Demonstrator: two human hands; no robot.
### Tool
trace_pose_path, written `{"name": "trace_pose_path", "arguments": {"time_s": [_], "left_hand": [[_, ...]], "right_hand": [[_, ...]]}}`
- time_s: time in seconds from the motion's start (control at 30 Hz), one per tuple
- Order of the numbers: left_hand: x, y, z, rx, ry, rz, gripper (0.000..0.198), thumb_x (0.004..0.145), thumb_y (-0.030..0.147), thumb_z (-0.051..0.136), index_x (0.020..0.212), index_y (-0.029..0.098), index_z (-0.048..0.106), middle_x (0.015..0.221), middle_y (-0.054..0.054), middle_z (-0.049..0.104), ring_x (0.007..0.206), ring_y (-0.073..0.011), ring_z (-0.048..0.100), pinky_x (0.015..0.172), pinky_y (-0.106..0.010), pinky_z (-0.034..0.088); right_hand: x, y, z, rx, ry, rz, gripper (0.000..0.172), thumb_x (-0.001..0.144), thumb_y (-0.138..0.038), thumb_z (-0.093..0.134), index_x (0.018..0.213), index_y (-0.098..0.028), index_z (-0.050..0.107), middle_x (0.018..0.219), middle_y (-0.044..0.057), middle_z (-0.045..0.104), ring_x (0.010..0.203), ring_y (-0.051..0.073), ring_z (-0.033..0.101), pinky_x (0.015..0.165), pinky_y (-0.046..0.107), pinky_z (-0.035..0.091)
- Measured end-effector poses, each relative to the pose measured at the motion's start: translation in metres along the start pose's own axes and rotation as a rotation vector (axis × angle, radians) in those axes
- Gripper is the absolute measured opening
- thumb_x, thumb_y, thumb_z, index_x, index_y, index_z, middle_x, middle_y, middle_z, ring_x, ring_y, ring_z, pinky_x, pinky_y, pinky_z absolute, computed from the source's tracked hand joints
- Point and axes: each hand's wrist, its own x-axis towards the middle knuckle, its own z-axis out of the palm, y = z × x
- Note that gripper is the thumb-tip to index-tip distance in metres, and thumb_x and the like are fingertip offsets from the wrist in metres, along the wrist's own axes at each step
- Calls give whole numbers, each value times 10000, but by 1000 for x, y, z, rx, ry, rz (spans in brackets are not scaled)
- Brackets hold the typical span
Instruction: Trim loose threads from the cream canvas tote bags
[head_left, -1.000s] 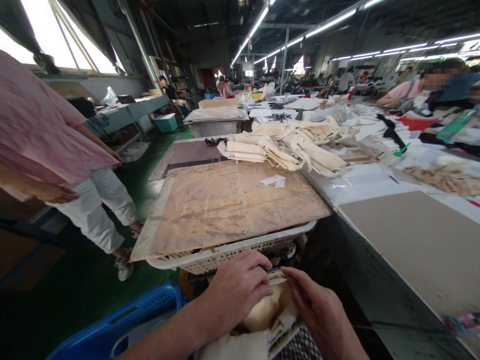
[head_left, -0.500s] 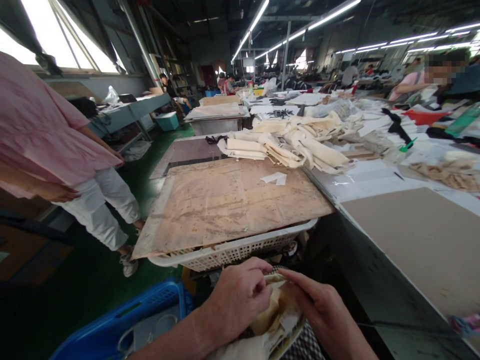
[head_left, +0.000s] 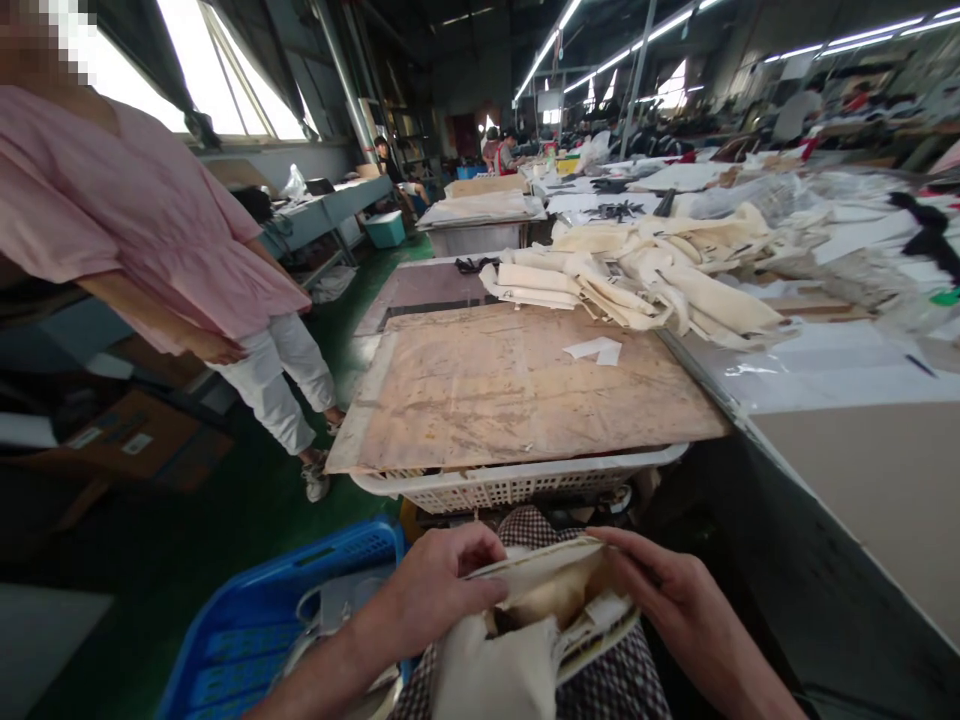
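Observation:
A cream fabric piece (head_left: 499,670) with an open, hollow middle and layered edges rests over my lap, on dark checked cloth (head_left: 611,690). My left hand (head_left: 442,580) pinches its upper left edge between thumb and fingers. On the right side, my right hand (head_left: 667,590) is closed around the rim, with its fingertips along the top edge and the thumb partly hidden. A small white tag-like patch (head_left: 606,608) shows inside the opening near my right hand.
A worn board (head_left: 525,390) lies on a white basket (head_left: 495,488) ahead. Cream cloth pieces (head_left: 637,270) are heaped behind it. A blue basket (head_left: 225,610) holding items stands at lower left. A person in a pink top (head_left: 165,220) stands at left. A table (head_left: 862,470) is at right.
The view has turned left, so the surroundings sit further right. My left hand has moved from over the piece to its upper left edge, and the opening now shows wider.

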Motion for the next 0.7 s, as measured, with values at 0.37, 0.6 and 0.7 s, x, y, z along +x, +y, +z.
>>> {"name": "trace_pose_path", "arguments": {"time_s": [0.37, 0.6, 0.7], "left_hand": [[16, -20, -5, -373, -86, -82, 286, 596, 255, 783, 842, 159, 675, 779, 15, 711, 708, -134, 605, 704, -246, 445], [18, -25, -8, -322, -37, -65, 240, 639, 308, 763, 815, 153, 710, 741, 12, 708, 656, -128, 583, 636, -228, 423], [18, -27, -5, -310, 12, -57, 234, 664, 332, 753, 805, 148, 725, 730, 7, 707, 648, -122, 568, 624, -224, 410]], "right_hand": [[21, -2, -8, 173, -136, 68, 401, 930, -496, 548, 1144, -195, 704, 1009, 18, 742, 870, 188, 634, 785, 244, 493], [21, -4, -6, 164, -128, 73, 428, 928, -516, 536, 1133, -184, 711, 967, 26, 739, 838, 187, 628, 747, 242, 491], [20, -2, -7, 180, -120, 86, 417, 919, -514, 552, 1124, -189, 715, 944, 19, 744, 820, 183, 629, 738, 234, 491]]}}
